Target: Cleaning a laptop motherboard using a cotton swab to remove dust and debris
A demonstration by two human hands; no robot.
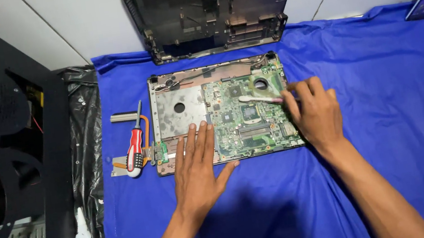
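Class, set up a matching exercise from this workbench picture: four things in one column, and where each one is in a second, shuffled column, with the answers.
1. screwdriver
2. left hand
3. right hand
4. bottom cover

a. leaning against the wall
b. holding a brush over the motherboard
c. flat on the laptop base's front edge
d. on the blue cloth, left of the laptop

Pairs: 1-d, 2-c, 3-b, 4-a

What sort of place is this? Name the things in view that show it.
Probably a small electronics repair bench: an opened laptop base with its green circuit board, a red-handled screwdriver on the blue cloth, and a black computer case.
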